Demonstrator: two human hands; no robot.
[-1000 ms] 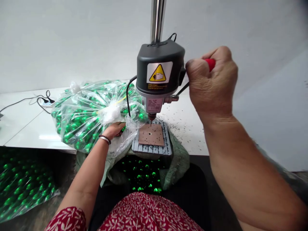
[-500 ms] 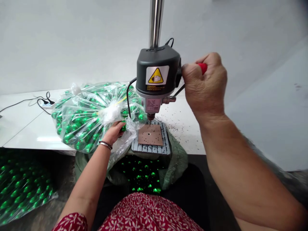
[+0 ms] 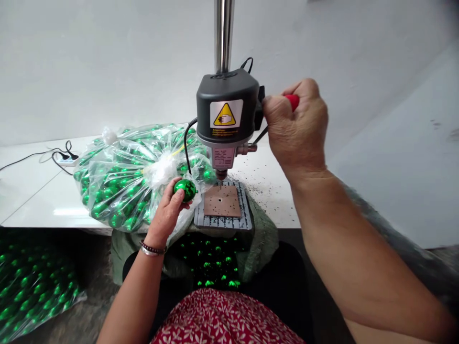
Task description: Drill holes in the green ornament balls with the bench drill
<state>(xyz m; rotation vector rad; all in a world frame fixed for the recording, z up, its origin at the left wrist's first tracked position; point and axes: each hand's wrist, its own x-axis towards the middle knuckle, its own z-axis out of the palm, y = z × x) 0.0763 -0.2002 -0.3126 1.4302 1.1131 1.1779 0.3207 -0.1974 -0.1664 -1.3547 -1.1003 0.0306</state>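
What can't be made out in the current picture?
Part of the red grip, head view: covered by the right hand.
The palm side of the green ball, head view: behind the left hand.
Fine print on the pink label, head view: too small.
Top of the steel column, head view: cut off by the upper edge.
Rest of the lower-left bag, head view: cut off by the frame.

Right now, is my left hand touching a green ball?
Touching: the head view shows the left hand's thumb and fingers closed around the green ball.
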